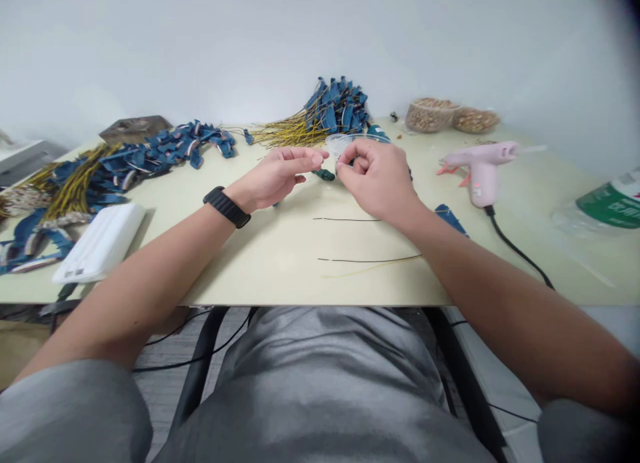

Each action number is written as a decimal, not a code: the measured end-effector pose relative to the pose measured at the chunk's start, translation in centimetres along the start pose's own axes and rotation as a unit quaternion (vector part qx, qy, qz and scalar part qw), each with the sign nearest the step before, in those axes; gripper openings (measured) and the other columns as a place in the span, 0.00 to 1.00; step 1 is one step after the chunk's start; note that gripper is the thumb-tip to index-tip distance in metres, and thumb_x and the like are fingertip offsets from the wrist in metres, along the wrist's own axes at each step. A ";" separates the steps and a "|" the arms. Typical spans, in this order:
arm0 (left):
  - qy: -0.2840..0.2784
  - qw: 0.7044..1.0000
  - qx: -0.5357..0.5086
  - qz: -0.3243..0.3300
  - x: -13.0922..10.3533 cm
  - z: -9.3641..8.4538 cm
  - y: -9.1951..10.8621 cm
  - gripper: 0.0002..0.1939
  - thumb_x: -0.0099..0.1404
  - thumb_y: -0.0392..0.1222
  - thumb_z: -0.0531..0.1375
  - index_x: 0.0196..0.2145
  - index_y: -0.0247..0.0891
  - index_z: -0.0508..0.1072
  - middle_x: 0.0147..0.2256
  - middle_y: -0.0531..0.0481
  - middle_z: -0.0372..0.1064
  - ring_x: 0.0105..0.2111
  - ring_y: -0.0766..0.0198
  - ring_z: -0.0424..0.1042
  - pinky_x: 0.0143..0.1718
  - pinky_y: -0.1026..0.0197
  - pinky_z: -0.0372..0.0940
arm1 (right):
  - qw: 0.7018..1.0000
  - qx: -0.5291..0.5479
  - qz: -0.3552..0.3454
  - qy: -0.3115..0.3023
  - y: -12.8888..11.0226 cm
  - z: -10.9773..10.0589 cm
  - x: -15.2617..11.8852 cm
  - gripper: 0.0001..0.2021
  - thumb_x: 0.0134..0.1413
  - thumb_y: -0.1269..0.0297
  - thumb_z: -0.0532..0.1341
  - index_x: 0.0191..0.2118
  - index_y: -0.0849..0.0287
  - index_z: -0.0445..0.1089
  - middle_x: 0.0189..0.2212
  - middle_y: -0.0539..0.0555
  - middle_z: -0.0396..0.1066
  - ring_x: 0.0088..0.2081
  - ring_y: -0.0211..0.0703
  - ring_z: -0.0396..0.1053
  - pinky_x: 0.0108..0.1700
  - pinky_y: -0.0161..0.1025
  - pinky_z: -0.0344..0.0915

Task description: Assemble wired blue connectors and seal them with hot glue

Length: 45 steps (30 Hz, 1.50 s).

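My left hand, with a black watch on its wrist, is closed in a pinch above the table. Whatever lies between its fingertips is too small to make out. Close by on the right, my right hand also pinches thumb against index finger, and its contents are hidden. Behind the fingers is a clear plastic container, partly covered by my right hand. A dark green object shows between the hands. Two thin dark wires lie on the table below them, their right ends behind my right forearm.
Blue fabric pieces on yellow stems are heaped at the back, with more blue pieces at left. A white box-shaped device lies left. On the right are a pink glue gun, a green-labelled bottle and bagged tan bits.
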State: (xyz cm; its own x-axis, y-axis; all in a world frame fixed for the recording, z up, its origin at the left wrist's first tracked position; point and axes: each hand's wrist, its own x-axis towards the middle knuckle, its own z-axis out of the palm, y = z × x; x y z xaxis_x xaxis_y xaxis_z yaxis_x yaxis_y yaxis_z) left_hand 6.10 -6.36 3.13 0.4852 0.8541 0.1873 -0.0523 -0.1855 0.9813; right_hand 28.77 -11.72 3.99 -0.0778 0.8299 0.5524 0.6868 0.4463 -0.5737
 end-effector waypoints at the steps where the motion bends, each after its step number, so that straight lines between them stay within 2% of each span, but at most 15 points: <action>1: 0.002 1.000 -0.001 -0.001 0.0 0.0 0.0 0.23 0.60 0.62 0.84 0.35 0.42 0.87 0.61 0.47 0.84 0.64 0.47 0.76 0.61 0.49 0.66 | 1.000 0.000 -0.002 0.001 0.1 0.0 0.0 0.09 0.62 0.74 0.68 0.34 0.53 0.72 0.24 0.46 0.67 0.28 0.42 0.64 0.40 0.44 0.63; 7: 0.006 1.000 -0.015 -0.007 0.3 -0.1 -0.3 0.19 0.65 0.61 0.80 0.44 0.45 0.91 0.56 0.47 0.86 0.65 0.45 0.77 0.62 0.48 0.67 | 1.000 -0.003 0.000 0.000 -0.1 0.0 0.1 0.09 0.62 0.75 0.67 0.34 0.53 0.73 0.24 0.46 0.68 0.28 0.42 0.64 0.40 0.44 0.62; 12: 0.005 1.000 -0.016 -0.010 0.4 -0.1 -0.3 0.20 0.65 0.61 0.80 0.45 0.45 0.91 0.53 0.47 0.86 0.65 0.44 0.79 0.63 0.47 0.69 | 1.000 0.004 0.015 -0.009 -0.5 -0.2 0.0 0.11 0.61 0.77 0.67 0.33 0.53 0.72 0.24 0.46 0.68 0.29 0.42 0.65 0.41 0.45 0.63; 17: 0.002 1.000 -0.017 -0.007 0.4 -0.2 -0.4 0.21 0.63 0.63 0.81 0.44 0.45 0.91 0.53 0.47 0.87 0.64 0.45 0.79 0.63 0.47 0.69 | 1.000 0.015 0.019 -0.009 -0.6 -0.1 0.0 0.11 0.62 0.78 0.66 0.33 0.53 0.71 0.23 0.45 0.67 0.28 0.42 0.65 0.40 0.45 0.62; 24: -0.010 1.000 -0.002 0.007 0.3 -0.3 -0.3 0.23 0.59 0.61 0.86 0.34 0.41 0.87 0.58 0.45 0.86 0.60 0.50 0.79 0.58 0.49 0.66 | 1.000 0.010 0.018 -0.015 -0.3 0.0 0.1 0.09 0.63 0.75 0.67 0.34 0.54 0.72 0.24 0.46 0.67 0.29 0.42 0.65 0.40 0.45 0.62; 30: -0.016 1.000 -0.003 0.022 0.5 -0.4 -0.7 0.24 0.56 0.62 0.88 0.33 0.42 0.87 0.55 0.45 0.86 0.56 0.51 0.81 0.52 0.51 0.68 | 1.000 0.008 0.003 -0.008 -0.1 0.0 0.0 0.08 0.62 0.74 0.67 0.34 0.54 0.73 0.24 0.46 0.68 0.29 0.42 0.65 0.40 0.45 0.62; 34: -0.017 1.000 -0.004 0.013 0.4 -0.3 -0.6 0.24 0.57 0.63 0.87 0.37 0.43 0.90 0.54 0.46 0.87 0.55 0.51 0.82 0.55 0.49 0.67 | 1.000 0.002 0.007 -0.011 -0.2 -0.1 0.0 0.07 0.61 0.74 0.66 0.34 0.54 0.74 0.25 0.47 0.69 0.30 0.43 0.66 0.40 0.45 0.62; 41: -0.025 1.000 0.003 0.006 0.1 -0.2 -0.2 0.26 0.60 0.69 0.83 0.41 0.45 0.90 0.54 0.45 0.87 0.62 0.45 0.80 0.63 0.44 0.67 | 1.000 0.003 0.004 -0.008 -0.2 -0.1 -0.1 0.08 0.62 0.74 0.66 0.34 0.54 0.73 0.24 0.47 0.69 0.29 0.42 0.65 0.40 0.44 0.62; 45: -0.032 0.999 0.002 0.003 0.2 -0.2 -0.2 0.25 0.62 0.67 0.81 0.44 0.44 0.91 0.56 0.46 0.86 0.64 0.43 0.79 0.65 0.43 0.67 | 1.000 0.006 0.006 -0.013 -0.2 -0.1 -0.1 0.08 0.62 0.74 0.66 0.34 0.54 0.73 0.25 0.47 0.69 0.30 0.43 0.66 0.40 0.45 0.62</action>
State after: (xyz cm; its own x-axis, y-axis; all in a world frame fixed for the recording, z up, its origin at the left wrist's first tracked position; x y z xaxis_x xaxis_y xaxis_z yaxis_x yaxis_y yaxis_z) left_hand 6.00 -6.06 2.93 0.5401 0.8198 0.1904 -0.0531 -0.1926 0.9798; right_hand 28.72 -11.93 4.08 -0.0879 0.8438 0.5294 0.6798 0.4392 -0.5873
